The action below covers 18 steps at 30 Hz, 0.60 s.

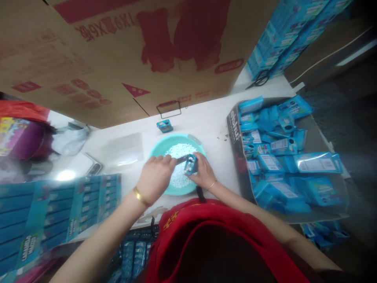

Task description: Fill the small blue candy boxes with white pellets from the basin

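R hand (204, 173) fingers grip small blue box (190, 164), L hand (155, 176) pinches its flap over pellet bowl (159, 146).

Small blue box (190, 164), open and tilted, held at frame centre over teal bowl (159, 146) of white pellets (180, 151); thin dark tool (182, 158) touching box's upper left

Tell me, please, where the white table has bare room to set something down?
Bare table lies between the teal bowl and the tray of blue packs, and behind the bowl below the cardboard box. Left of the bowl, display cards and a clear bag crowd it.
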Motion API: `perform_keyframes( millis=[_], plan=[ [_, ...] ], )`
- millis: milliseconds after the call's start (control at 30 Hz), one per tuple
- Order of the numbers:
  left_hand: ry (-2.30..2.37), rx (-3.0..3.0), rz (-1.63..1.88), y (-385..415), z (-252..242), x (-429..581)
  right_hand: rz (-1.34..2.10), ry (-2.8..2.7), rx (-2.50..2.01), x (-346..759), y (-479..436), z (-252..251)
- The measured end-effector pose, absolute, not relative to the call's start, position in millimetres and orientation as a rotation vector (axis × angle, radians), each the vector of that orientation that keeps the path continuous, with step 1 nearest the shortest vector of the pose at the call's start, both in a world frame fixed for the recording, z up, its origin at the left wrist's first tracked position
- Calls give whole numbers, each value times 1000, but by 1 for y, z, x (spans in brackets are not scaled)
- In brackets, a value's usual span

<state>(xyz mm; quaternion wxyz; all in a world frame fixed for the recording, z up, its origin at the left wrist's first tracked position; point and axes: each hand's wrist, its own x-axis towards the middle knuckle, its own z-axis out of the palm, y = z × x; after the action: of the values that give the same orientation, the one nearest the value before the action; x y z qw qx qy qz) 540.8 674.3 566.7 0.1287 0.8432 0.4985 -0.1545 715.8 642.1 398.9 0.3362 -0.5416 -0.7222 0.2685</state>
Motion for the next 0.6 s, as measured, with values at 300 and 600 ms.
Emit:
perform_keyframes(
  millis=[300, 600],
  plan=[
    [1722, 2091, -306, 702, 383, 498, 900, -1849, -1572, 739, 648, 417],
    [1438, 1924, 18, 649, 314, 544, 1128, -1626, -1556, 749, 626, 418]
  ],
)
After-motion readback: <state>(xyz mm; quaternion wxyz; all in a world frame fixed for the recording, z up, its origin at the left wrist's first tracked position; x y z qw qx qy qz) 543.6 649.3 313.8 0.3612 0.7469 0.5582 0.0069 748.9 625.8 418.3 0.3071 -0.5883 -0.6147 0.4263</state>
